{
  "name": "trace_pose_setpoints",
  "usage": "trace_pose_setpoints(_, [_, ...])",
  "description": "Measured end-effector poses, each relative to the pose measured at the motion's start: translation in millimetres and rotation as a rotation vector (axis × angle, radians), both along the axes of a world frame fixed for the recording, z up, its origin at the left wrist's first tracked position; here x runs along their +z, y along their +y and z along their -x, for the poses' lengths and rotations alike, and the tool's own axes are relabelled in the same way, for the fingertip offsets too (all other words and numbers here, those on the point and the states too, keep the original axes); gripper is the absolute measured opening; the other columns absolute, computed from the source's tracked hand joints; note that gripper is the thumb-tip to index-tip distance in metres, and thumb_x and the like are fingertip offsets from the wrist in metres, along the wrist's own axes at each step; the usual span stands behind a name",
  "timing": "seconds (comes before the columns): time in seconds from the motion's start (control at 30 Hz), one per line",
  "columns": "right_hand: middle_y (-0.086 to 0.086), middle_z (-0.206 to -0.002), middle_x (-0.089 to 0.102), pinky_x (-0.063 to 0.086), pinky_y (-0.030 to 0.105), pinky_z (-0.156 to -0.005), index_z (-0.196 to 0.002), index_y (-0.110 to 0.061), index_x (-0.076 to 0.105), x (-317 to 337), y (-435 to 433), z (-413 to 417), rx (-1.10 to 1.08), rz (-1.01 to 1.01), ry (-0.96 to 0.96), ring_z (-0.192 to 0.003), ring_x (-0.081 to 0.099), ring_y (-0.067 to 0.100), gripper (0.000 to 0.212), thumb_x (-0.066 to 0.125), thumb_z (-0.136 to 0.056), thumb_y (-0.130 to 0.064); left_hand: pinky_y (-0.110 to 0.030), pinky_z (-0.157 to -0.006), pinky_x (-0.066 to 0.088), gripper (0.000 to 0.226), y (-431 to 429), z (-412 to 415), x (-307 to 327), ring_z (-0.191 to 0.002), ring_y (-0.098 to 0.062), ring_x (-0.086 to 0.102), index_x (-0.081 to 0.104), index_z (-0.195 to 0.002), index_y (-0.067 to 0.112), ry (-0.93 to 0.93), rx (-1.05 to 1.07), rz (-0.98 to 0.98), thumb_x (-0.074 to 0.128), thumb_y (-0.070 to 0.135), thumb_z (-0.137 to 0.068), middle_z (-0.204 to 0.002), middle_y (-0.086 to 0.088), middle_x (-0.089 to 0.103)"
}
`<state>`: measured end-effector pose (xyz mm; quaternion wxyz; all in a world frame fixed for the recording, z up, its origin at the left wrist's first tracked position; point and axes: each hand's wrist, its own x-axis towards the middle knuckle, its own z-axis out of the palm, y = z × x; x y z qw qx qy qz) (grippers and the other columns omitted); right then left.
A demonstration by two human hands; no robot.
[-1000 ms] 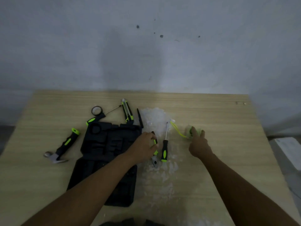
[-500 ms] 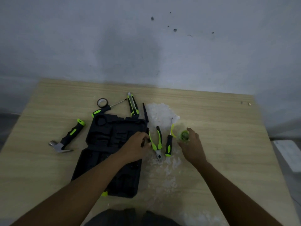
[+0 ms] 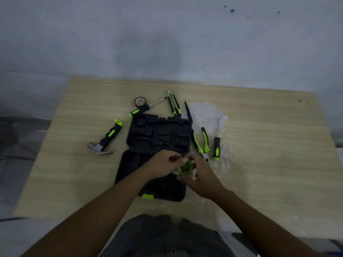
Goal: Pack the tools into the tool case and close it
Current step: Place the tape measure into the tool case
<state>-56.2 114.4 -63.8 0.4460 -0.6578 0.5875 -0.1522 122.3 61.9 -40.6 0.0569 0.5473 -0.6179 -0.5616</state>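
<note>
Hammer (image 3: 104,140) lies on the tabletop (image 3: 269,145) well left of the fingers, head toward the person, handle running up and to the right. Tape roll (image 3: 139,102) and green-capped screwdriver (image 3: 143,110) sit far beyond the fingers, screwdriver shaft pointing up-right. Tool case (image 3: 157,138) lies open flat, long axis running away from the person, moulded tray half beyond the fingers, other half under them, green latch (image 3: 148,196) on the near edge. No tool seated in the tray slots that show. Utility knife (image 3: 173,103) beyond the case, long axis away from the person.

Left hand (image 3: 161,166) and right hand (image 3: 201,175) meet over the near half of the case. Left fingers pinched on something at the small green item (image 3: 187,167), can't tell exactly what. Right fingers curled around that item, which looks wrapped in clear plastic; too blurred to name.

Pliers (image 3: 201,143) just right of and beyond the fingers, nose toward the person, handles splayed away. Small screwdriver (image 3: 216,145) beside them, handle near, shaft pointing away.

Risks, judged: the green item could slip out of the wrapper and drop into the wrong recess or roll off the case. Tools forced into mismatched slots would stop the lid shutting. A sleeve or wrist could knock the pliers while reaching.
</note>
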Motion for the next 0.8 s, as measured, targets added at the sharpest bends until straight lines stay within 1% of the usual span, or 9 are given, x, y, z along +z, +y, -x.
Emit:
trace_pose_setpoints(0.13, [-0.003, -0.122, 0.046, 0.045, 0.025, -0.081, -0.125, -0.026, 0.036, -9.7, 9.9, -19.5, 0.099, -0.030, -0.040, -0.105, 0.050, 0.012, 0.062, 0.069, -0.079, -0.052, -0.034, -0.096, 0.050, 0.051, 14.4, -27.1, -14.1, -0.109, -0.015, 0.059, 0.059, -0.123, 0.018, 0.064, 0.085, -0.149, 0.067, 0.048, -0.082, -0.121, 0.000, 0.062])
trace_pose_setpoints(0.23, [-0.015, -0.109, 0.053, 0.050, 0.015, -0.075, -0.121, -0.025, 0.037, -9.0, 10.3, -22.3, 0.105, -0.112, -0.123, -0.096, 0.057, -0.004, 0.058, 0.074, -0.079, -0.040, -0.033, -0.095, 0.050, 0.050, 20.3, -34.4, -22.0, -0.108, -0.013, 0.060, 0.059, -0.122, 0.015, 0.093, 0.134, -0.186, 0.069, 0.042, -0.082, -0.118, 0.000, 0.063])
trace_pose_setpoints(0.3, [-0.016, -0.106, 0.055, 0.050, 0.013, -0.074, -0.122, -0.025, 0.038, -11.1, 12.4, -26.1, 0.133, -0.128, -0.117, -0.092, 0.058, -0.006, 0.057, 0.075, -0.080, -0.036, -0.034, -0.096, 0.051, 0.048, 26.0, -41.5, -30.2, -0.106, -0.013, 0.061, 0.060, -0.121, 0.015, 0.077, 0.161, -0.187, 0.070, 0.041, -0.082, -0.117, 0.000, 0.064])
trace_pose_setpoints(0.33, [-0.012, -0.108, 0.056, 0.051, 0.014, -0.076, -0.123, -0.026, 0.038, -12.5, 14.1, -29.1, 0.148, -0.125, -0.104, -0.092, 0.058, -0.003, 0.057, 0.074, -0.080, -0.037, -0.035, -0.095, 0.052, 0.046, 29.6, -45.6, -34.9, -0.105, -0.013, 0.062, 0.061, -0.119, 0.014, 0.063, 0.166, -0.186, 0.070, 0.041, -0.083, -0.116, -0.001, 0.065])
trace_pose_setpoints(0.4, [-0.004, -0.115, 0.057, 0.053, 0.026, -0.081, -0.125, -0.028, 0.038, -17.2, 18.9, -33.3, 0.184, -0.119, -0.051, -0.097, 0.058, 0.008, 0.058, 0.073, -0.080, -0.040, -0.035, -0.093, 0.053, 0.041, 37.0, -50.9, -43.2, -0.103, -0.013, 0.062, 0.062, -0.116, 0.015, 0.041, 0.167, -0.186, 0.069, 0.039, -0.084, -0.114, -0.001, 0.065])
trace_pose_setpoints(0.47, [0.002, -0.119, 0.057, 0.051, 0.038, -0.084, -0.128, -0.030, 0.037, -25.6, 25.0, -35.7, 0.217, -0.077, 0.066, -0.102, 0.055, 0.020, 0.062, 0.071, -0.079, -0.046, -0.034, -0.092, 0.053, 0.036, 43.9, -52.9, -49.4, -0.103, -0.013, 0.062, 0.061, -0.114, 0.016, 0.027, 0.153, -0.176, 0.068, 0.037, -0.085, -0.113, -0.001, 0.064])
trace_pose_setpoints(0.5, [0.004, -0.122, 0.056, 0.048, 0.040, -0.087, -0.130, -0.029, 0.036, -29.0, 28.0, -36.8, 0.230, -0.043, 0.146, -0.106, 0.053, 0.023, 0.064, 0.070, -0.079, -0.047, -0.035, -0.093, 0.053, 0.035, 47.1, -53.0, -53.0, -0.103, -0.014, 0.061, 0.061, -0.114, 0.016, 0.021, 0.142, -0.161, 0.067, 0.035, -0.086, -0.113, 0.000, 0.064])
trace_pose_setpoints(0.63, [0.002, -0.136, 0.048, 0.036, 0.040, -0.098, -0.135, -0.023, 0.036, -39.6, 38.5, -40.8, 0.216, 0.011, 0.269, -0.121, 0.044, 0.025, 0.068, 0.069, -0.080, -0.045, -0.037, -0.091, 0.055, 0.027, 57.5, -50.5, -61.6, -0.101, -0.014, 0.062, 0.061, -0.109, 0.017, 0.004, 0.109, -0.086, 0.066, 0.033, -0.087, -0.109, 0.000, 0.065])
trace_pose_setpoints(0.8, [0.002, -0.140, 0.044, 0.034, 0.038, -0.101, -0.139, -0.021, 0.035, -42.6, 42.4, -42.5, 0.252, 0.053, 0.335, -0.126, 0.042, 0.024, 0.069, 0.064, -0.083, -0.048, -0.024, -0.084, 0.054, 0.025, 67.3, -48.8, -66.3, -0.096, -0.009, 0.063, 0.065, -0.111, 0.018, -0.033, 0.112, 0.060, 0.065, 0.028, -0.089, -0.108, 0.000, 0.068])
